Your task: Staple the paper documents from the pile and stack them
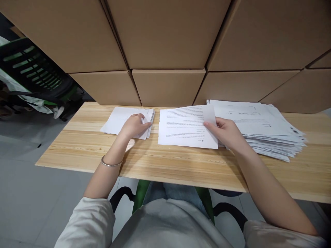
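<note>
My right hand (pixel 223 131) grips a printed sheet of paper (pixel 184 125) at its right edge, thumb on top and fingers behind. Lines of dark text cover the sheet, which is raised a little off the wood and tilted. On the left, a small stack of paper (pixel 113 119) lies on the table, its edges not quite even. My left hand (pixel 136 124) rests on top of that stack near its right side, thumb apart from the fingers. A thick pile of printed paper (pixel 248 119) sits right of my right hand, with uneven, fanned edges.
Cardboard boxes (pixel 168 86) form a wall along the back of the wooden table (pixel 155 165). The table's front edge runs close to my lap. Off to the left, a dark chair with a slotted back (pixel 33 69) stands on the grey floor (pixel 38 193).
</note>
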Available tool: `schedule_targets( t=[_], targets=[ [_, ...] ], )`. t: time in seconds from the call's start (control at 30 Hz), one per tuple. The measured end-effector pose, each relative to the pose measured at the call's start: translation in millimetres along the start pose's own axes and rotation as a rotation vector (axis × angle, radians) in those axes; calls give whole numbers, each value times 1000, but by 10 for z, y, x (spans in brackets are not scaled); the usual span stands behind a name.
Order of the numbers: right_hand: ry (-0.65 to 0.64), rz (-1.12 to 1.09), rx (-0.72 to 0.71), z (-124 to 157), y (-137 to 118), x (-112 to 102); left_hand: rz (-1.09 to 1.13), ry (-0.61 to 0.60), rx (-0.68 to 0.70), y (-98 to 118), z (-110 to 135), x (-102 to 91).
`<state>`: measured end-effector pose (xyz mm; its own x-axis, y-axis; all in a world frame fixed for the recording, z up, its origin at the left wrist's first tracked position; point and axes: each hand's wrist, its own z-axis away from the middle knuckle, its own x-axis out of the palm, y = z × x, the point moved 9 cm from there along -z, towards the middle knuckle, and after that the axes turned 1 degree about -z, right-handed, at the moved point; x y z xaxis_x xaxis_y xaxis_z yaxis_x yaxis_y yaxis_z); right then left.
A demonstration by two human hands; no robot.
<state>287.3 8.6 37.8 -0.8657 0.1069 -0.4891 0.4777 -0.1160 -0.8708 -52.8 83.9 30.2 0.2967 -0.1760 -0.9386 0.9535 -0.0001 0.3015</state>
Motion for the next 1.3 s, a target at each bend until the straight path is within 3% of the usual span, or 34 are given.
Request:
schedule_targets(
  t=[0.13, 0.23, 0.4, 0.57, 0.63, 0.7, 0.87, 1.03, 1.2, 1.3],
  targets=[
    [5, 24, -2, 1, -11, -13, 108, 14, -17, -72, -40, -67],
    [14, 20, -10, -2, -13, -26, 252, 93, -21, -123, -56, -175],
    [8, 1, 27, -13, 35, -34, 674, 82, -48, -184, 47, -325],
    [25, -14, 23, -24, 42, -51, 1175, 200, 218, 4, 270, -646],
    [24, -47, 9, -28, 40, -42, 1318, 264, 286, 63, 323, -687],
    [4, -119, 10, -34, 60, -16, 1400, 267, 304, 140, 319, -616],
    [36, -311, -64, -49, 54, -43, 1367, 132, 270, 379, 199, -205],
    [6, -378, -79, -56, 21, 14, 1344, 172, 272, 438, 146, 64],
    [-61, -529, -223, -49, -111, 56, 1362, 291, 356, 447, 188, 97],
    [88, -399, -273, -10, -131, -46, 1340, 342, 472, 518, 273, 26]
  ],
)
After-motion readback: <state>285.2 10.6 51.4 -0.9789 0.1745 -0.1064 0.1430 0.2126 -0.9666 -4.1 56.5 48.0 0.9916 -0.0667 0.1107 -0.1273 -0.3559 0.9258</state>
